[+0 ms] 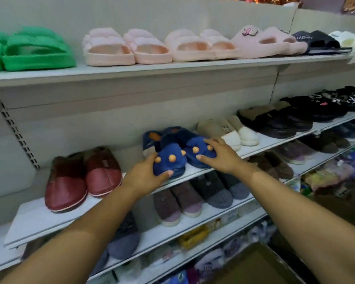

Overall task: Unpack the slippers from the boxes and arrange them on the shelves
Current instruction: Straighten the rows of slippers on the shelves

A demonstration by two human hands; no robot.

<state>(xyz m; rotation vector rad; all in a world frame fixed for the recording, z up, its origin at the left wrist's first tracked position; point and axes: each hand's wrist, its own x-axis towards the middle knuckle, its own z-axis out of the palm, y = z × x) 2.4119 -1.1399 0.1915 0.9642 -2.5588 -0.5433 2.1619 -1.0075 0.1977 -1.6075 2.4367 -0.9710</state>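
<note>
Slippers (164,168), two blue, fingers (151,158) of left hand (142,177), right hand (220,155) clamped on one each

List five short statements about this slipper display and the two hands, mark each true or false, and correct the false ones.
1. The left hand grips a blue fuzzy slipper with orange pom-poms. True.
2. The right hand hangs clear of the shelves. False: the right hand holds the second blue fuzzy slipper.
3. The dark red smooth slippers stand left of the blue pair on the same white shelf. True.
4. The bright green foam slippers share that shelf. False: they stand on the top shelf, at its left end.
5. The pale pink puffy slippers sit below the blue pair. False: they are on the top shelf.
</note>
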